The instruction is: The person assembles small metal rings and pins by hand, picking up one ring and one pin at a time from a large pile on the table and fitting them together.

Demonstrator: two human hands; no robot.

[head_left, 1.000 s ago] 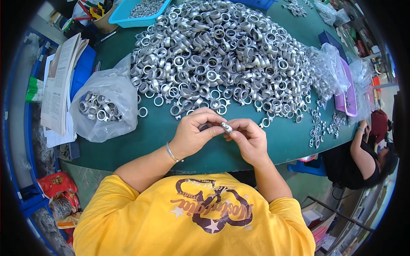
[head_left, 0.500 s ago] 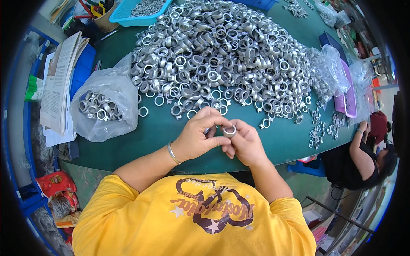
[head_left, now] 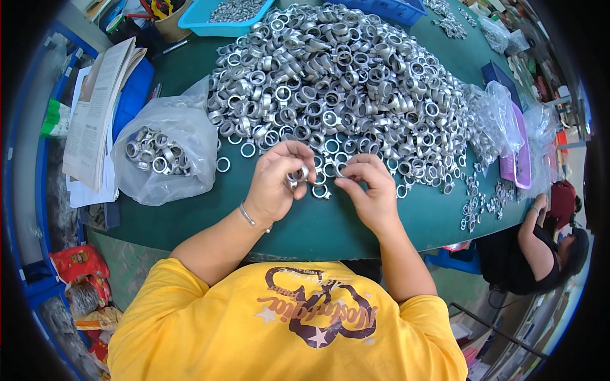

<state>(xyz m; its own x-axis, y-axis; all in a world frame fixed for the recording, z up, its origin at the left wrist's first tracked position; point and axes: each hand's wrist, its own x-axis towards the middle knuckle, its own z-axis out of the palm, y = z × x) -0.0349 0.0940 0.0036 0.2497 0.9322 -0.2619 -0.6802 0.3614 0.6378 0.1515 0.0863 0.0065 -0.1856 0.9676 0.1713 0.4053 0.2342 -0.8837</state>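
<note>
Green tabletop [head_left: 298, 225] spans the middle of the frame, with a pile of metal rings [head_left: 356, 79] heaped across its upper centre. Upper left, a light-blue basin [head_left: 219, 29] holds small metal parts. Left of centre, a clear plastic bag [head_left: 200, 136] stands open with more rings inside. Far right, a purple basket [head_left: 509, 168] sits beyond some loose small parts [head_left: 473, 204], and a co-worker [head_left: 528, 254] in dark clothing is seated at the table's edge.

Your left hand [head_left: 270, 181], near the centre of the frame, is curled around at least one metal ring [head_left: 302, 173]; the fingers partly cover it, so the full count cannot be confirmed. Your right hand [head_left: 375, 197], just right of centre, has thumb and forefinger drawn narrow at a second ring [head_left: 341, 169] by the pile's near edge. Whether that ring is firmly gripped or merely touched cannot be told.

Judged from these positions, the step in hand is taking up a single piece with the right hand while the left retains its own. The next move calls for a light, secure pinch on the second ring, kept free of its close neighbours, and a steady left hold.
</note>
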